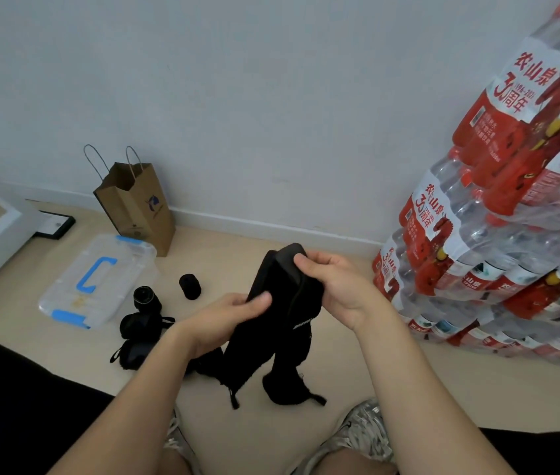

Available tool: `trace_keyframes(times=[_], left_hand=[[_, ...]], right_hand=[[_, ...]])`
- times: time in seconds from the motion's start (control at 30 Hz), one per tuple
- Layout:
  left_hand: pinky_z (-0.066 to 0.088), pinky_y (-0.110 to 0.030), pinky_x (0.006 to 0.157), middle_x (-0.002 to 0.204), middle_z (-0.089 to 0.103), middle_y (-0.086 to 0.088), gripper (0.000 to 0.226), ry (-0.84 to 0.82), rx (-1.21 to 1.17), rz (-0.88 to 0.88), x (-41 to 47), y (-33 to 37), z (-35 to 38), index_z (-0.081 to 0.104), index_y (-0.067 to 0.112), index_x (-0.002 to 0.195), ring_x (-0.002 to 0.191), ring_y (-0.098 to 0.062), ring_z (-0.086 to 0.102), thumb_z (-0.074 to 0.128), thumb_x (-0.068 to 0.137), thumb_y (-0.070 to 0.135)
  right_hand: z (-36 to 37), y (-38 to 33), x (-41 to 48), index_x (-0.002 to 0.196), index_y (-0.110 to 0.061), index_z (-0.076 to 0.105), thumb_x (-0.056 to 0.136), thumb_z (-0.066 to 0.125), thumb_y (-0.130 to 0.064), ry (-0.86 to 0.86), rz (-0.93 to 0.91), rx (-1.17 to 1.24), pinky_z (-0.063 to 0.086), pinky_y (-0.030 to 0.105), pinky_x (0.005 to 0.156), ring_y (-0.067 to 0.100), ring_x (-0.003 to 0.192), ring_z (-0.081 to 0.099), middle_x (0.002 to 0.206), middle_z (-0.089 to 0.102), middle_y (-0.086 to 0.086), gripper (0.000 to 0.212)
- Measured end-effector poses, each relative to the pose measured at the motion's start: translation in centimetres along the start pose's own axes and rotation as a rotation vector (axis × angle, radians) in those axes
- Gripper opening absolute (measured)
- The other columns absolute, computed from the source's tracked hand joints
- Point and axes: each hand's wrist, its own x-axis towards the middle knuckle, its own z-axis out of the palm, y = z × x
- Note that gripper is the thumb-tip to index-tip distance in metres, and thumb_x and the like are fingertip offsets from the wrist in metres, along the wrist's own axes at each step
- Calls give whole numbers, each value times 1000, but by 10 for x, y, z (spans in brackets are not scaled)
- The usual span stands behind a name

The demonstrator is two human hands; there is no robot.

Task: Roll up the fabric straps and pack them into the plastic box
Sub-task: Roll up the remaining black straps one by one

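Head view: both hands hold a black strap point(282, 313) upright above the floor point(347, 378). The right hand point(337, 289) pinches its folded top end, thumb in front. The left hand point(223, 317) grips its edge lower down. The strap's loose ends trail to the floor. The plastic box point(124, 269) lies well apart at left, with rolled straps point(190, 286) between.

Grey-white sneakers point(366, 428), black legwear point(14, 389).
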Motion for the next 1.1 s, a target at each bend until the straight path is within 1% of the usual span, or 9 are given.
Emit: trace_keyframes(times=[0.13,0.23,0.37,0.5,0.6,0.73,0.8,0.97,1.1], left_hand=[[58,-46,107,118,81,-13,22,60,249,-39,2,-9,-5,80,11,120,112,-31,78,79,98,15],[61,-47,101,116,81,-17,23,148,152,-18,6,-7,-1,77,6,123,110,-35,78,75,100,8],[64,-37,88,121,77,-24,26,260,-38,113,17,9,8,70,0,129,107,-35,77,67,104,6],[62,-42,100,131,70,-31,35,286,-385,192,28,17,15,60,-13,136,119,-40,72,62,103,-4],[56,-48,109,138,68,-30,38,304,-528,222,33,18,13,60,-11,139,124,-39,70,64,104,3],[60,-45,100,134,74,-17,34,252,-385,158,32,14,14,69,9,136,110,-29,75,68,104,20],[62,-44,98,125,77,-16,29,232,-358,149,34,11,15,72,10,134,108,-27,75,62,107,16],[66,-35,72,98,80,-15,24,357,-357,155,33,17,19,76,5,110,83,-23,80,53,112,12],[67,-38,72,104,76,-19,18,476,-342,217,36,20,24,62,5,114,85,-25,78,45,115,10]], right_hand=[[-10,1,3,100,-15,85,102,73,-19,117,-1,54,63,35,83,22,95,78,104,81,11,12],[-18,0,0,111,-12,79,102,74,-20,87,82,-12,63,35,77,20,91,79,102,81,9,13],[-26,8,-11,106,-11,74,101,73,-10,-169,245,-212,61,27,73,16,82,76,94,77,8,6],[-26,21,-18,98,-12,70,100,73,-7,-400,296,-332,60,26,78,17,80,71,92,72,7,7],[-22,24,-14,100,-10,71,102,71,-5,-316,249,-394,60,27,77,17,79,73,90,76,7,5],[-10,22,-2,111,-10,71,104,69,-11,-63,83,-222,59,40,91,26,93,74,105,78,14,6],[-4,21,2,112,-10,73,106,68,-12,-27,56,-153,61,40,88,25,91,75,103,79,14,8],[4,18,3,114,-11,73,102,74,-12,43,119,-201,63,41,76,24,81,77,97,80,12,13],[0,9,4,120,-10,73,96,83,-15,93,139,-315,62,36,67,23,74,76,97,81,14,27]])
